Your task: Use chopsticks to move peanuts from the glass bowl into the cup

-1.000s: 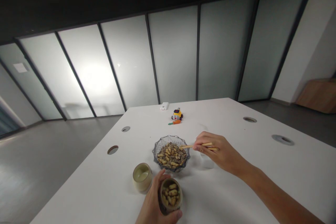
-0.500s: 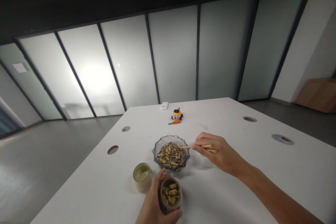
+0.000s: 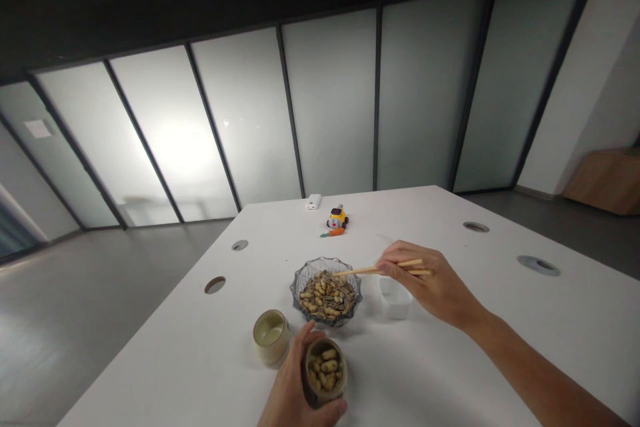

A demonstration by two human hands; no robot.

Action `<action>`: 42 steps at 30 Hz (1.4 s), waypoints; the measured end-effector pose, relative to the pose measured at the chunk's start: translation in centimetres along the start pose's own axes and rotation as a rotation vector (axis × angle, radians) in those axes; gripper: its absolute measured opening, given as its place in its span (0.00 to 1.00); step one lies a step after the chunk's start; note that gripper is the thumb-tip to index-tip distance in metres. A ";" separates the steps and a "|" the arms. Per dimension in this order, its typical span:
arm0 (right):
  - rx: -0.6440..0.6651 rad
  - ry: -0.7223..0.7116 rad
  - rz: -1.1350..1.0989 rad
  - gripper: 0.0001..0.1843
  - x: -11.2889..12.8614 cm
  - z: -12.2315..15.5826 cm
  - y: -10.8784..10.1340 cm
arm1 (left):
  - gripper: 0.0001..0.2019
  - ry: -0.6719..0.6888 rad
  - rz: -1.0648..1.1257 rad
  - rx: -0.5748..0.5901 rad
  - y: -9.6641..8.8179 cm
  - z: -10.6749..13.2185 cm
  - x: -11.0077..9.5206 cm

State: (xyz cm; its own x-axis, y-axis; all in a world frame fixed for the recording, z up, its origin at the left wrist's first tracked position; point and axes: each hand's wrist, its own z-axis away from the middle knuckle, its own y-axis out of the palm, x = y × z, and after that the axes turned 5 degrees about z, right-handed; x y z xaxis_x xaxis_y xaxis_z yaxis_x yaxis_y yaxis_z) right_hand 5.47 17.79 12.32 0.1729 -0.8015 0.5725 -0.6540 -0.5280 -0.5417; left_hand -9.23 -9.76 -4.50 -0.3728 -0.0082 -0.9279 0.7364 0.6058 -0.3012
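My left hand (image 3: 295,380) is wrapped round a ceramic cup (image 3: 342,381) with several peanuts (image 3: 329,367) inside, its mouth tilted toward me. In my right hand (image 3: 420,280) is a pair of chopsticks (image 3: 360,271), their tips reaching over the far right part of a glass bowl (image 3: 296,293). Peanuts and sunflower seeds (image 3: 327,297) fill that bowl; whether the tips pinch anything is too small to tell. A second ceramic cup (image 3: 271,337), with nothing visible inside, stands just left of my left hand. Partly behind my right hand sits a small white container (image 3: 397,308).
Toward the far side of the white table (image 3: 440,373) lie a yellow toy vehicle (image 3: 338,217), an orange toy carrot (image 3: 333,233) and a white power bank (image 3: 313,201). Round cable holes (image 3: 215,285) pierce the tabletop on both sides. Frosted glass panels (image 3: 330,107) stand beyond.
My right hand has moved up and to the right with the chopsticks, uncovering more of the white container. The chopstick tips have shifted slightly left and up. My left hand and its cup stay put.
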 end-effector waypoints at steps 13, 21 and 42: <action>-0.187 0.426 -0.749 0.23 0.1 -1.0 -1.1 | 0.51 0.003 -0.010 -0.009 0.1 -0.1 -0.1; 0.035 0.415 -0.772 0.23 0.4 -0.7 -1.6 | 0.51 0.012 -0.017 -0.015 0.3 -0.2 -0.6; -0.037 0.210 -0.074 0.24 0.8 -0.4 -1.0 | 0.51 0.010 -0.019 -0.009 0.1 0.0 -0.4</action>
State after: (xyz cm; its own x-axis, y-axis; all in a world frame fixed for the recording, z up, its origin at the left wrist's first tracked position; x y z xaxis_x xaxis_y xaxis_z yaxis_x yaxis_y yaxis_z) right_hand 5.99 17.81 13.59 0.0664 -0.6828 0.7276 -0.6724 -0.5694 -0.4729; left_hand -9.03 -9.65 -4.14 -0.3924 -0.0125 -0.9197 0.7240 0.6126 -0.3172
